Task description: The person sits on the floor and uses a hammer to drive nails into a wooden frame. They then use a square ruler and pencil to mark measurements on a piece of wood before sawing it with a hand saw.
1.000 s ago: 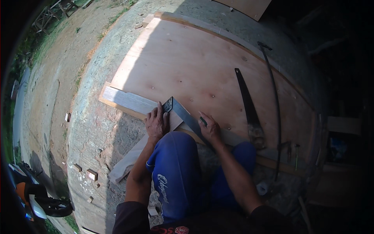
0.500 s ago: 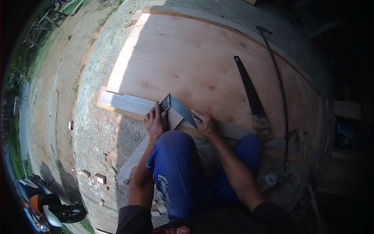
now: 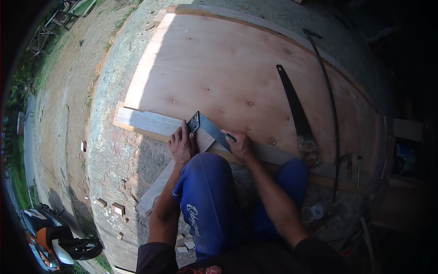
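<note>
A try square [image 3: 213, 130] with a dark stock and a grey metal blade lies slanted over a pale wooden board [image 3: 153, 191]. The board crosses the near edge strip [image 3: 150, 120] of a large plywood panel [image 3: 200, 64]. My left hand [image 3: 181, 146] grips the board and the square's stock together, its index finger against the stock. Beside the blade's right end, my right hand [image 3: 242, 146] is closed on a short dark pencil-like stick [image 3: 231, 137]. Its tip is close to the blade; contact with the wood is too small to tell.
A handsaw [image 3: 294, 107] lies on the panel to the right, beside a long black bar [image 3: 329, 98] with a crosspiece. A hammer [image 3: 358, 166] rests near the right corner. Wood offcuts [image 3: 118, 209] lie on the ground, and a motorcycle [image 3: 57, 242] stands at lower left.
The view has shifted very slightly. My right hand has barely moved along the blade; my left hand and the square stay in place.
</note>
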The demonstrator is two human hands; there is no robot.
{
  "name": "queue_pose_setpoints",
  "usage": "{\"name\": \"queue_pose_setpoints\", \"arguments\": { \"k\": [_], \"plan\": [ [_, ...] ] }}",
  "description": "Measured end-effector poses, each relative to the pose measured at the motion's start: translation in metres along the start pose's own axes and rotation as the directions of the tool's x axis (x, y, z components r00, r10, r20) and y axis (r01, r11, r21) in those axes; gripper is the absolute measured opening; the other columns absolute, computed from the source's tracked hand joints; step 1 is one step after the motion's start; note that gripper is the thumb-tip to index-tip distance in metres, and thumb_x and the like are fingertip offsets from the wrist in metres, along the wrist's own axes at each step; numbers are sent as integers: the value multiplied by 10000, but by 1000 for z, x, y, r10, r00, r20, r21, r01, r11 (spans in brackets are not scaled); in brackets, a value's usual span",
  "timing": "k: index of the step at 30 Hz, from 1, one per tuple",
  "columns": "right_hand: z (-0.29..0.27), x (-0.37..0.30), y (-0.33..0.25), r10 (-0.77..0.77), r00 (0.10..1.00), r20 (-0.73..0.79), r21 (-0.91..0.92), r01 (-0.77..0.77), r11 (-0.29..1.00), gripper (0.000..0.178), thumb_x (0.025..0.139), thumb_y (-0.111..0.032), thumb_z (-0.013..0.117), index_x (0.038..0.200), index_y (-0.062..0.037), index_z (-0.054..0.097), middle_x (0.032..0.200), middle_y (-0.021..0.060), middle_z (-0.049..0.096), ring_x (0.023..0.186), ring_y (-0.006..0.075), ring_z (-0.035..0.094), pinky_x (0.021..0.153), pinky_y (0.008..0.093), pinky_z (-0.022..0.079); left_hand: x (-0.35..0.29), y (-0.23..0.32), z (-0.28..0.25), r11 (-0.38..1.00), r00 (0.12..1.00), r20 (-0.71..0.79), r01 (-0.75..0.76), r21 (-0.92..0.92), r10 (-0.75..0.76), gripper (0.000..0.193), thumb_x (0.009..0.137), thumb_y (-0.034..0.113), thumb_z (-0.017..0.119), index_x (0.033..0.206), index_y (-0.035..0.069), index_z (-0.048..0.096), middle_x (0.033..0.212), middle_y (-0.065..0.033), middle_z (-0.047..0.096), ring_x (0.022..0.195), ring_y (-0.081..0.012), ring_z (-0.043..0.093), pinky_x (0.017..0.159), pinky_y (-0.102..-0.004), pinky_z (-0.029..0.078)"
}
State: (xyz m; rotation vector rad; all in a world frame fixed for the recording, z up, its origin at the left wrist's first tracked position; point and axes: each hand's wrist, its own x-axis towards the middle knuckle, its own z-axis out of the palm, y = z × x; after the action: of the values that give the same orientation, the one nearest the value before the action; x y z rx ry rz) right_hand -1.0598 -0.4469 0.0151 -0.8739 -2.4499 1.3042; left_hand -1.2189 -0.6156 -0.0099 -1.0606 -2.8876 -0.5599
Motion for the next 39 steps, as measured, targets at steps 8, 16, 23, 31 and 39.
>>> {"name": "queue_pose_setpoints", "arguments": {
  "k": [8, 16, 23, 31, 39],
  "plan": [
    [2, 6, 2, 130, 991, 31, 162, -133, 978, 279, 900, -96, 630, 1163, -96, 722, 1072, 164, 725, 970, 305, 695, 877, 370, 533, 1, 0, -4, 1000, 999, 35, 4, -1, -4, 672, 976, 362, 550, 1572, 139, 333, 1306, -74, 573, 1147, -305, 536, 948, -460, 395],
    [8, 9, 8, 141, 988, 61, 222, -151, 963, 276, 922, -53, 598, 1179, -51, 702, 1064, 135, 743, 968, 209, 708, 879, 321, 536, 3, 2, -10, 1000, 998, 58, 17, -15, -16, 660, 978, 362, 540, 1564, 129, 344, 1304, -70, 574, 1159, -298, 536, 948, -452, 390],
    [3, 8, 8, 49, 998, 46, 113, -54, 992, 272, 937, -71, 621, 1198, -37, 691, 1100, 150, 734, 1023, 210, 700, 919, 319, 528, 3, 2, -8, 1000, 997, 69, 21, -18, -20, 639, 984, 367, 532, 1559, 149, 360, 1302, -72, 575, 1150, -293, 544, 935, -449, 396],
    [-14, -28, 21, 154, 986, 67, 82, -159, 984, 327, 929, -159, 649, 1215, -1, 656, 1185, 222, 691, 1134, 336, 670, 969, 396, 522, 4, 1, -6, 999, 999, 43, 2, -45, 0, 630, 982, 378, 540, 1548, 152, 381, 1273, -69, 589, 1113, -295, 554, 904, -449, 406],
    [-11, -26, 11, 174, 985, 17, 82, -175, 981, 322, 933, -222, 676, 1182, -18, 678, 1105, 186, 724, 1071, 282, 701, 907, 370, 532, 1, 3, -7, 999, 1000, -5, 14, -49, -14, 601, 971, 379, 563, 1516, 162, 434, 1248, -64, 599, 1092, -297, 561, 900, -451, 419]
  ]
}}
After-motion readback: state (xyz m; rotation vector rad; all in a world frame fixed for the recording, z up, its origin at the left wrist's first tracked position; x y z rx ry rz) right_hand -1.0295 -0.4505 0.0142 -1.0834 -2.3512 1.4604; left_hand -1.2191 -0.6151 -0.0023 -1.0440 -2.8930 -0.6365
